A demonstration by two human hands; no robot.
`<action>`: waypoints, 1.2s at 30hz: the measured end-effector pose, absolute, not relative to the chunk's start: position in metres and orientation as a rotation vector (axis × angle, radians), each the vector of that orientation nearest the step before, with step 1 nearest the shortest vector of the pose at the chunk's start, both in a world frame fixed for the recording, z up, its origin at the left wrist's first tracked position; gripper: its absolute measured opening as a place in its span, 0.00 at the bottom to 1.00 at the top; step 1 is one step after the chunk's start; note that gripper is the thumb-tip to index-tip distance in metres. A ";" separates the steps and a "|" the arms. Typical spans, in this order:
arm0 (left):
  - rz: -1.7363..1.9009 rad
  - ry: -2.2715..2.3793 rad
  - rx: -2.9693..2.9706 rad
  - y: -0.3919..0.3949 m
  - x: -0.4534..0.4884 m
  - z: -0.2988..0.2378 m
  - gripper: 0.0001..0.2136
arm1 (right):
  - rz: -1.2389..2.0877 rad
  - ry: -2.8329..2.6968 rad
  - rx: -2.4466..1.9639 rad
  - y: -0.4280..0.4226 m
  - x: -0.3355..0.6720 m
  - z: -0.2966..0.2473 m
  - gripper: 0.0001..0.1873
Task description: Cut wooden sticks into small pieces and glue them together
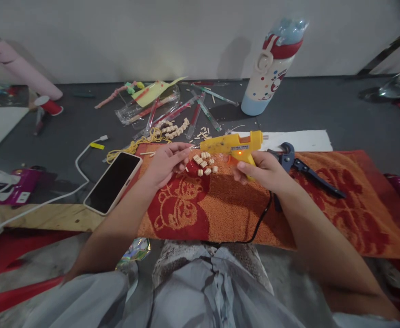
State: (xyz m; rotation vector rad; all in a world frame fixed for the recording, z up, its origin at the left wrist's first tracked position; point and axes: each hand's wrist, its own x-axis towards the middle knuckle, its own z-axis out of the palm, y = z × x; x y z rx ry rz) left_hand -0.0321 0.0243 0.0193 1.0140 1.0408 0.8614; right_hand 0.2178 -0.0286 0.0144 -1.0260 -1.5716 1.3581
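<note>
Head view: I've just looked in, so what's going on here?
The right hand grips a yellow glue gun, pointed toward the left hand. The left hand's fingers are close to the nozzle; whether they pinch something small is unclear. Small pale pieces lie between the hands, on the orange and red towel.

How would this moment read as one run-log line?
left hand: by nozzle, contents unclear | right hand: holds yellow glue gun, light lit | nearby: small pale pieces, orange towel

The left hand (170, 163) pinches; the right hand (261, 170) grips.
</note>
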 end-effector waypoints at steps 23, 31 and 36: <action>0.909 0.962 1.085 0.022 -0.032 0.019 0.16 | 1.320 -1.650 -1.131 -0.029 0.220 0.012 0.25; 0.891 0.995 1.088 0.022 -0.032 0.019 0.15 | 1.320 -1.686 -1.124 -0.029 0.221 0.012 0.24; 0.906 0.946 1.092 0.023 -0.032 0.017 0.17 | 1.323 -1.692 -1.126 -0.029 0.222 0.012 0.25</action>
